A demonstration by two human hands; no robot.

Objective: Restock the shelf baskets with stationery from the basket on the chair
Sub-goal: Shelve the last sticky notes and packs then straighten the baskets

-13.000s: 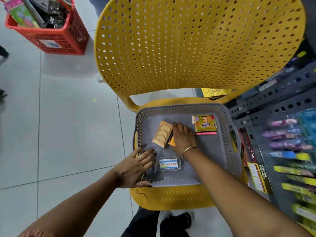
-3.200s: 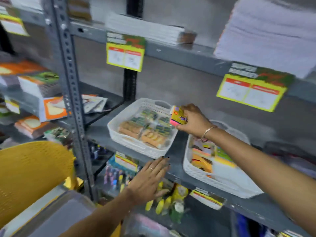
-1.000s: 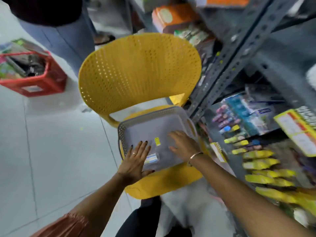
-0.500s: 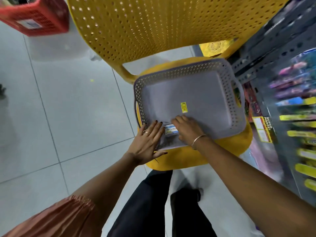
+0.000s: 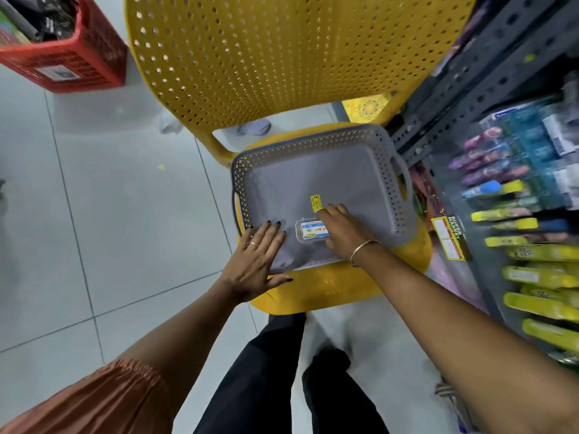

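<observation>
A grey perforated basket (image 5: 390, 195) sits on the seat of a yellow chair (image 5: 282, 57). Inside it lie a small clear box with a blue and white label (image 5: 310, 233) near the front edge and a little yellow price sticker (image 5: 315, 203) on the floor of the basket. My right hand (image 5: 344, 231) rests on the right end of the clear box, fingers curled over it. My left hand (image 5: 255, 264) lies flat, fingers spread, on the basket's front left corner and holds nothing.
A grey metal shelf (image 5: 488, 76) stands to the right, its low level filled with yellow, purple and blue packets (image 5: 532, 277). A red basket (image 5: 62, 57) with goods sits on the tiled floor at the back left. My legs stand below the chair.
The view has come nearer to the chair. My right hand stays on the clear box and has shifted slightly over its right end. My left hand keeps its place on the basket corner.
</observation>
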